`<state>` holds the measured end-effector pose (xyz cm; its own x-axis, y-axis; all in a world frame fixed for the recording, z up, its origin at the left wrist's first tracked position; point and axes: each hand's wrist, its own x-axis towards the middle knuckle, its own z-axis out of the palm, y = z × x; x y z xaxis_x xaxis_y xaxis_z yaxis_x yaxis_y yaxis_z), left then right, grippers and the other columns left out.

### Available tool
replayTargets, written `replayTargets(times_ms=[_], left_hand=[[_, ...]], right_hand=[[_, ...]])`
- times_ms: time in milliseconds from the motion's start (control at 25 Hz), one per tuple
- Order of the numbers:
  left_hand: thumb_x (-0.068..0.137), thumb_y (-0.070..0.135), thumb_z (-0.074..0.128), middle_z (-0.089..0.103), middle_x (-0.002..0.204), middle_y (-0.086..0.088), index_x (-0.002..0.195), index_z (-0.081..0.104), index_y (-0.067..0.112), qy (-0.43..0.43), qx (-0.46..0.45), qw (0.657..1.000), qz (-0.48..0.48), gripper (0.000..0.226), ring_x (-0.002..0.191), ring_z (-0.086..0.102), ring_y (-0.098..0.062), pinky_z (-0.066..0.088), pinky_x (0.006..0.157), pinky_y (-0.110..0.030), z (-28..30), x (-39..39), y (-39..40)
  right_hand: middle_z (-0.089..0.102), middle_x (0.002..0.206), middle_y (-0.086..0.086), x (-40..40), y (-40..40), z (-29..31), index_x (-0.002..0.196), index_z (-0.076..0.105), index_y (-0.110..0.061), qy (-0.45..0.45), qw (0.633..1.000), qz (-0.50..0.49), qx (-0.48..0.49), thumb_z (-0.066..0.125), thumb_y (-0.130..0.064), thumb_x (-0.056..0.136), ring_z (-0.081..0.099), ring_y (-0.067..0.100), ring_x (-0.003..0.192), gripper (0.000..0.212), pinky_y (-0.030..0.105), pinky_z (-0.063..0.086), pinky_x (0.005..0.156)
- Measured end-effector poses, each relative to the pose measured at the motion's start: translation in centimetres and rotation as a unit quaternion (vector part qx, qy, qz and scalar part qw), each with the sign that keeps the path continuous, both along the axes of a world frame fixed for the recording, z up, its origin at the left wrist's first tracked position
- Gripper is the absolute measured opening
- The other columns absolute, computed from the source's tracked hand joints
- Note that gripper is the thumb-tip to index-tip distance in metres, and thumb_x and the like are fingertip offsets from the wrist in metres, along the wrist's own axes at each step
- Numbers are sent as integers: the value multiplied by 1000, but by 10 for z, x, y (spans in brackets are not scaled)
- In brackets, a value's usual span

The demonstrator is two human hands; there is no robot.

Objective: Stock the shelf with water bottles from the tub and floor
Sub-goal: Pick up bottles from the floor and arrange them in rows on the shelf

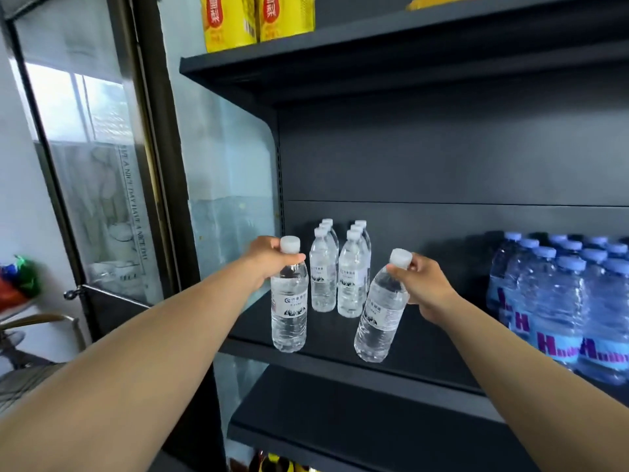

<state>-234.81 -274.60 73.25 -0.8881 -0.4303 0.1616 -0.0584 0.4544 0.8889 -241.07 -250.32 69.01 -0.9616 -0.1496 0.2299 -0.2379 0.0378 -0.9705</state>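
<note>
Before the two rows of standing bottles (pixel 337 267) on the shelf (pixel 425 342), both hands grasp bottles by the neck: left hand (pixel 269 257) holds its bottle (pixel 289 301) upright, right hand (pixel 425 284) holds its bottle (pixel 381 311) tilted, base toward the shelf edge.

Small shop, dark metal shelving (pixel 340 352), stocked blue-capped bottles (pixel 558 301)

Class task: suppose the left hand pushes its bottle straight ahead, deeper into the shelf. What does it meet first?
Probably nothing soon: the left hand and its bottle sit left of the standing rows, so likely the back panel, though depth is unclear.
</note>
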Motion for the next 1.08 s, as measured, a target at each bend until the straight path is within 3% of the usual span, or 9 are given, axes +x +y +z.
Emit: replayTargets(times_ms=[200,320,440,520,600,720,840,1000,1080], left_hand=[[76,20,76,65,116,-5,122,58,10,-38,23,998,-55,50,108,60,-20,43,102,-35,-26,-66,-31],[78,19,75,67,105,-3,119,60,9,-42,69,991,-109,45,96,61,-15,43,101,-36,-35,-94,-48],[81,11,70,66,101,-2,117,60,10,-67,112,969,-209,37,92,61,-14,45,94,-34,-35,-108,-59],[84,5,64,68,99,0,110,63,12,-85,133,945,-285,27,96,62,-14,47,97,-35,-34,-115,-65],[84,9,64,70,99,2,106,63,17,-77,158,931,-320,24,96,63,-12,48,95,-33,-38,-118,-68],[71,34,77,62,116,11,119,55,30,-6,119,954,-274,52,104,58,-3,45,99,-27,-64,-110,-59],[75,19,77,63,99,23,107,51,45,57,109,957,-261,48,86,64,8,48,74,-9,-88,-91,-45],[72,17,78,66,108,12,110,52,45,25,104,944,-311,54,99,64,-3,51,89,-27,-82,-99,-58],[76,15,75,65,109,13,110,51,46,28,120,940,-317,52,95,64,2,51,80,-18,-84,-102,-62]], right_hand=[[67,98,2,-56,-40,-3,108,61,-14,12,993,95,65,60,-7,89,61,18,96,20,32,48,84],[67,106,3,-78,-58,1,116,59,-13,-18,987,123,105,59,-9,91,62,20,102,26,38,50,91],[66,94,1,-85,-58,4,114,59,-11,-82,980,176,36,51,0,92,64,13,87,26,24,51,74],[66,98,6,-85,-51,-3,120,57,-6,-98,976,187,-63,50,4,89,63,18,90,34,28,50,82],[68,105,8,-77,-50,-18,122,57,-8,-85,971,171,-143,63,-3,81,65,22,95,42,32,52,85],[68,110,7,-60,-70,-52,121,53,-13,-65,992,61,-85,87,-20,60,67,21,97,70,33,53,83],[66,105,1,-56,-78,-72,112,51,-24,-42,997,-66,-24,81,-9,69,65,14,96,54,32,54,82],[66,113,-2,-56,-65,-64,118,51,-24,-42,999,2,29,74,-5,77,64,14,103,51,34,52,90],[67,113,-4,-54,-62,-65,120,52,-22,-41,999,12,23,72,-3,78,65,12,104,50,29,52,87]])
